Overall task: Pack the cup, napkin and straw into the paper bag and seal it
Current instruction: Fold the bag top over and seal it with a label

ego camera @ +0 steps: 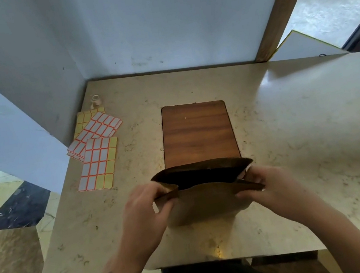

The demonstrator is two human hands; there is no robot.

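A brown paper bag [205, 200] stands upright on the marble counter near its front edge, its mouth open and dark inside. My left hand [145, 211] pinches the bag's left top corner. My right hand [269, 187] pinches the right top corner, where a bit of white shows between the fingers and the bag. The bag's inside is too dark to tell what it holds. No cup, napkin or straw is visible outside the bag.
A wooden board [197, 133] lies flat just behind the bag. Sheets of orange-edged sticker labels [96, 150] lie at the left of the counter [305, 139], with a small tape roll [96, 99] behind them near the wall. The counter's left edge drops to the floor.
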